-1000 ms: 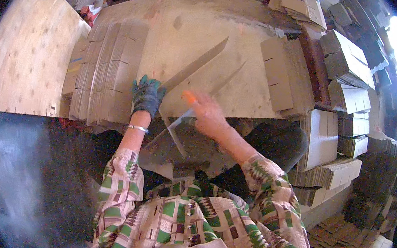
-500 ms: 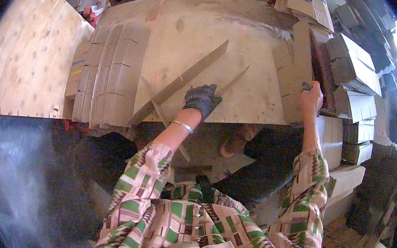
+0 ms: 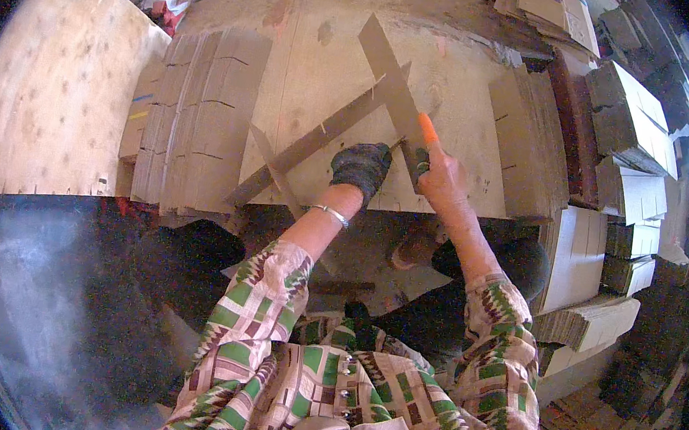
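A long cardboard strip (image 3: 385, 55) slants across the wooden board, its near end in my right hand (image 3: 446, 179). That hand is closed round it, with an orange cover on the outstretched index finger and a dark band near the thumb. My left hand (image 3: 360, 169), in a dark grey glove, is curled around a thin cardboard strip; only its tip shows past the fingers. Beyond it lies another long slotted strip (image 3: 310, 140), which runs behind the held one at its far end. A shorter strip (image 3: 270, 161) crosses its near end.
Slotted cardboard strips are stacked at the left (image 3: 204, 108) and at the right (image 3: 528, 142) of the wooden board (image 3: 310, 60). A second plywood panel (image 3: 56, 84) adjoins on the left. Bundled cardboard (image 3: 627, 119) is piled farther right, beyond a dark red-brown bar (image 3: 574, 126).
My right hand has come left from the right-hand stack, bringing a cardboard strip over the middle of the board. My left hand has stayed nearly in place; the view has shifted slightly.
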`<state>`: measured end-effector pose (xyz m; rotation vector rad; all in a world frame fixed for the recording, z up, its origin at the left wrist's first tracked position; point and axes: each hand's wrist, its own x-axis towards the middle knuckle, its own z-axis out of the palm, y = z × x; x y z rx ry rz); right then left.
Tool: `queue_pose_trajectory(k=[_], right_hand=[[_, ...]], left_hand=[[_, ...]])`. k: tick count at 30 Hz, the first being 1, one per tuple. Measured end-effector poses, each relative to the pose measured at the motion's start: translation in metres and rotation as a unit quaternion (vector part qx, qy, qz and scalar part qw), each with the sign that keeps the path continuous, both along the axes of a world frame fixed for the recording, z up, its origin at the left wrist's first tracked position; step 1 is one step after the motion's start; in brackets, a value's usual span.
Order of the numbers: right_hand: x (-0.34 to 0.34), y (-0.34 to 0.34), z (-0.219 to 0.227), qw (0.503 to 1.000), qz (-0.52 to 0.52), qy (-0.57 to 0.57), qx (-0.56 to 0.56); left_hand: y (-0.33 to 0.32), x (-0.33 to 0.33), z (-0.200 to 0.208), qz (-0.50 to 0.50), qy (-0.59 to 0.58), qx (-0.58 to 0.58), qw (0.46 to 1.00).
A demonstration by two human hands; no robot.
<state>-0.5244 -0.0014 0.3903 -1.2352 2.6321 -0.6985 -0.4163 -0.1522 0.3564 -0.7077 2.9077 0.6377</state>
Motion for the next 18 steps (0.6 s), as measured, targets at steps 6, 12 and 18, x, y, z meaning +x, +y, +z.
queue_pose_trajectory(k=[6, 12, 18], right_hand=[[0.000, 0.009, -0.008, 0.997, 0.031, -0.016, -0.075], [0.004, 0.005, 0.011, 0.999, -0.016, -0.041, -0.029], [0.009, -0.011, 0.015, 0.991, 0.023, -0.016, 0.133]], left_hand=[[-0.026, 0.000, -0.013, 0.119, 0.208, -0.077, 0.968], [-0.082, -0.018, 0.018, 0.156, -0.032, -0.017, 0.987], [-0.091, -0.025, -0.003, 0.178, -0.060, 0.009, 0.982]])
